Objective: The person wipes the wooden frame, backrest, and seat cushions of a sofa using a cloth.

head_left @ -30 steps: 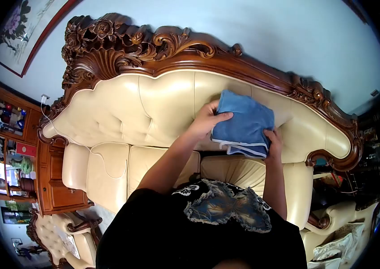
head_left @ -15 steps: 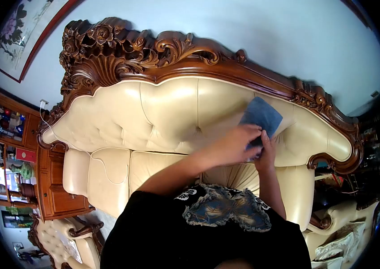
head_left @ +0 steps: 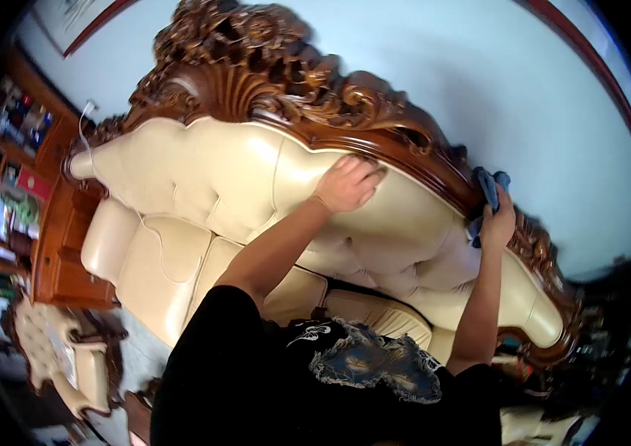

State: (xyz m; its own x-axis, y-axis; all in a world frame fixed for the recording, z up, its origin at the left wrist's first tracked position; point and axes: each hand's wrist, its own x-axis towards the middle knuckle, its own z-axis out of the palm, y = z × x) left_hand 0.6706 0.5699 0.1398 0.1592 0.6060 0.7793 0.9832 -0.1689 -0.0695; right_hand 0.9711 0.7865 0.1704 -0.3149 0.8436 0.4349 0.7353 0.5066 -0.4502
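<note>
My left hand [head_left: 349,183] rests on the upper edge of the cream leather backrest [head_left: 245,160], just under the carved wooden trim. Its fingers are a little apart and slightly bent, with nothing in them. Farther right, my right hand [head_left: 500,221] grips a bunched blue-grey cloth [head_left: 491,187] against the dark carved wooden frame [head_left: 434,172] of the sofa. Part of the cloth is hidden behind the fingers and the frame.
Cream seat cushions [head_left: 161,253] lie below the backrest, with a white cable [head_left: 159,241] across them. At left stand a wooden cabinet [head_left: 73,260] and a tufted armchair [head_left: 40,338]. A pale wall [head_left: 471,67] rises behind the sofa.
My hands were together at the cloth, which hung spread flat. Now they are apart: the left has let go and moved to the backrest, the right has carried the crumpled cloth to the frame.
</note>
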